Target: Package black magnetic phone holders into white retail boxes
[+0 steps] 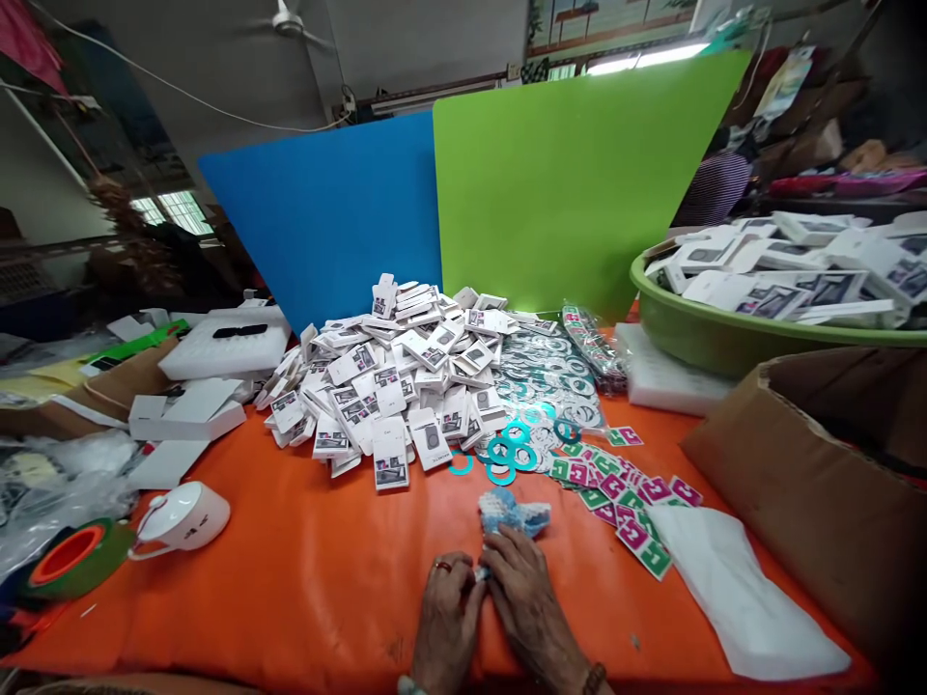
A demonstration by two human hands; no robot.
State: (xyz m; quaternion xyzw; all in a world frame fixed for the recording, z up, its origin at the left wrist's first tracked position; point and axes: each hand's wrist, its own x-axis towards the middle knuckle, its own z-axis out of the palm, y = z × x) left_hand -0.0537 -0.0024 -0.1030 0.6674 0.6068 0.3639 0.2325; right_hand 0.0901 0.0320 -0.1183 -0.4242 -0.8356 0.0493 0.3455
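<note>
- One blue-and-white knitted cloth [513,512] lies bunched on an orange-covered bench [304,579], just beyond the fingers of the right hand [527,589], whose fingertips touch its near edge.
- Two bare hands meet below it. The fingers of the ringed left hand [447,618] are drawn narrow, thumb near forefinger, beside the bent fingers of the right; a small pale tip [482,573] shows between the hands, though which one grips it cannot be told.
- Several turquoise rings [501,451] lie loose beyond the fingers, in front of a plastic-covered spread of pale rings [547,372].
- Dozens of white printed boxes [391,452] rise in a heap beyond the fingers and to their left.
- Pink and green cards [632,534] fan out to the right of the fingers, partly under a white sheet [749,589].
- A white cup [189,516] rests well to the left of the fingers, near green and orange tape rolls [94,569].
- Farther right, a brown carton [818,492] stands in front of a green basin [768,340] piled with more boxes.
- Blue [333,217] and green [565,193] panels stand upright behind the heap, farthest from the fingers.
</note>
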